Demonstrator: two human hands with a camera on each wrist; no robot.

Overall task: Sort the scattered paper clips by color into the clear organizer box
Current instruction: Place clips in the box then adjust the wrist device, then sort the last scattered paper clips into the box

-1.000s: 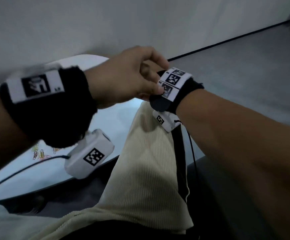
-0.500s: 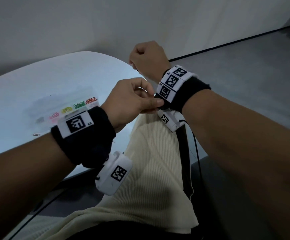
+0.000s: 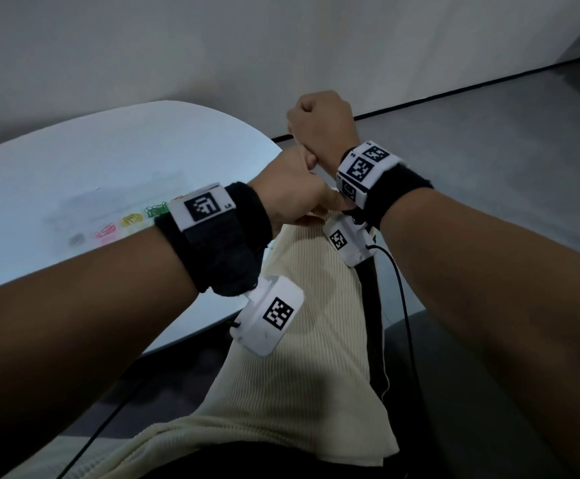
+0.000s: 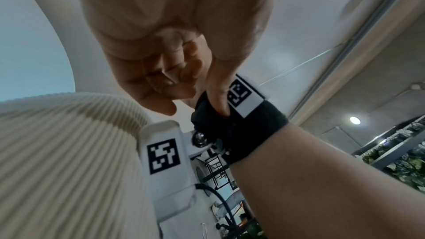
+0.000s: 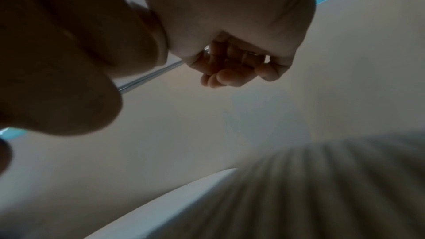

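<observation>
The clear organizer box [image 3: 84, 205] lies on the white table [image 3: 74, 160] at the left, apart from both hands. Grey clips [image 3: 76, 239], pink clips [image 3: 106, 231], yellow clips [image 3: 132, 220] and green clips [image 3: 156, 210] sit in separate compartments; my left wristband hides the box's right end. My left hand [image 3: 330, 205] [image 4: 195, 108] is off the table over my lap, and its thumb and curled fingers pinch the black wristband [image 3: 392, 188] [image 4: 241, 124] on my right wrist. My right hand [image 3: 316, 115] [image 5: 232, 72] is raised in a fist and holds nothing.
My lap in a cream ribbed garment [image 3: 298, 375] fills the space below the hands, right of the table's curved edge. A white camera unit [image 3: 345, 240] with a black cable [image 3: 402, 305] hangs under the right wrist. Grey floor [image 3: 489, 133] and wall lie beyond.
My left forearm has dropped lower while its hand keeps hold of the right wristband. The right fist has come out from behind it, and the organizer box has come into view.
</observation>
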